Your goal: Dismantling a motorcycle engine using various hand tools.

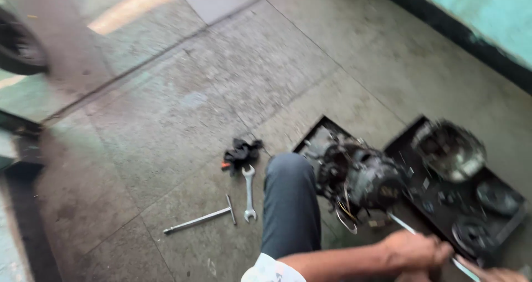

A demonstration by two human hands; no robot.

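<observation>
Grey stone floor of a workshop, teal wall at the far edge.

Speckled slabs with dark joints fill the view; a tyre shows at the left edge. Black trays lie on the floor, one bearing a greasy engine beside the person's knee. A T-handle wrench and spanner lie near a dark rag. Left hand grips a thin metal rod reaching the engine; right hand, cropped, touches it, grip unclear.
</observation>
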